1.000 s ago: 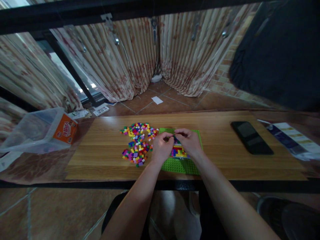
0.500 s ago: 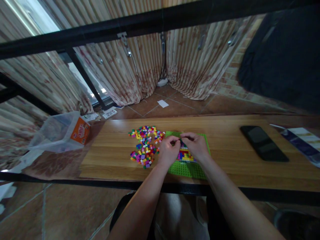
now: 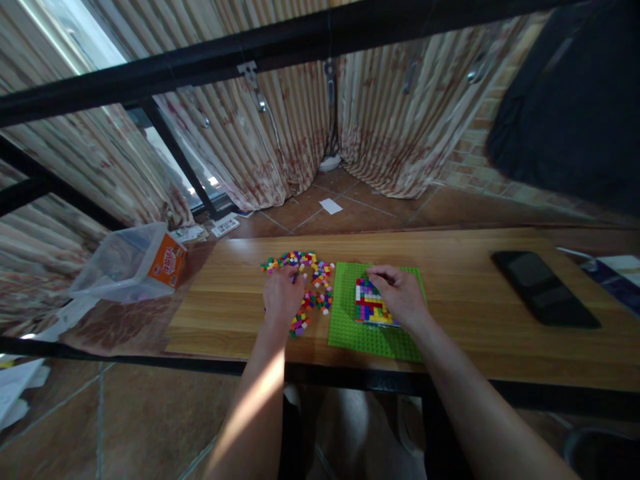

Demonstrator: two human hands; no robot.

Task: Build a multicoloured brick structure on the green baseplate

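My left hand (image 3: pixel 283 293) is over the loose pile of small coloured toy bricks (image 3: pixel 320 273), its fingers bent and brought together at the tips. Whatever they hold there is too small to name. On a green studded baseplate (image 3: pixel 345 327) lies a block of bricks (image 3: pixel 367 303) set in rows of white, purple, red, blue and yellow. My right hand (image 3: pixel 403 297) rests over the right side of this block, thumb and forefinger pinched at its far edge. Anything in that pinch is hidden, as is part of the block under the hand.
The wooden table (image 3: pixel 220 300) carries a black phone-like slab (image 3: pixel 543 287) at right, with a dark blue and white packet (image 3: pixel 615 273) beyond it. A clear plastic box (image 3: pixel 125 263) with an orange label stands past the left end. Black metal bars and curtains (image 3: pixel 295 133) lie behind.
My left hand has moved left from the baseplate to the loose bricks, uncovering the left part of the brick block. My right hand stays at the block. The view has shifted slightly.
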